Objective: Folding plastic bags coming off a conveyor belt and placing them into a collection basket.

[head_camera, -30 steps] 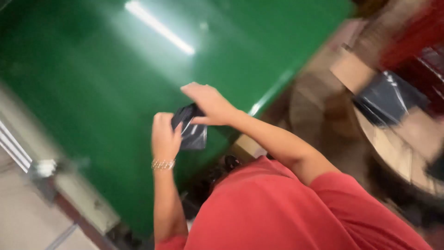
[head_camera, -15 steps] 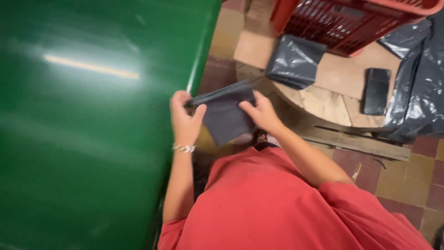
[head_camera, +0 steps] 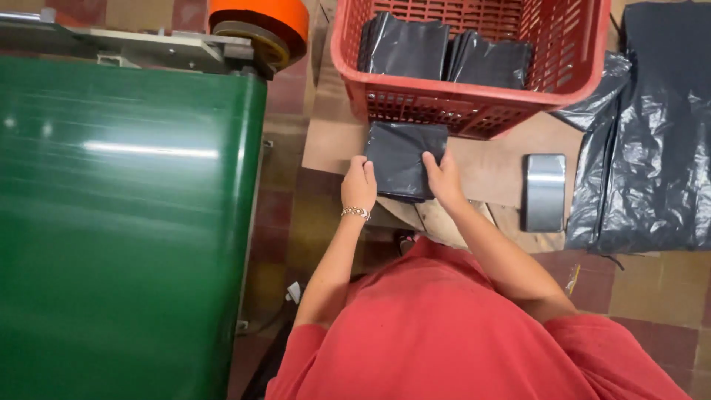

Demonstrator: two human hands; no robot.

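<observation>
In the head view, both hands are pressing a flat, square, matte black plastic packet [head_camera: 404, 159] onto the brown wooden desk [head_camera: 489, 167], just in front of the red lattice crate [head_camera: 474, 104]. The left hand [head_camera: 359, 185] is pinching its left edge, grip pressed together; the right hand [head_camera: 444, 178] is lying spread on its right side. Similar folded black packets [head_camera: 444, 48] are standing inside the crate. A glossy green conveyor belt [head_camera: 126, 222] is lying to the left, crinkled black plastic sheeting [head_camera: 652, 148] to the right, beside a grey tape roll [head_camera: 544, 191].

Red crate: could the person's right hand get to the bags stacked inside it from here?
Probably yes. The right hand rests on the folded black bag just before the red crate, whose top is open, and nothing stands between.
</observation>
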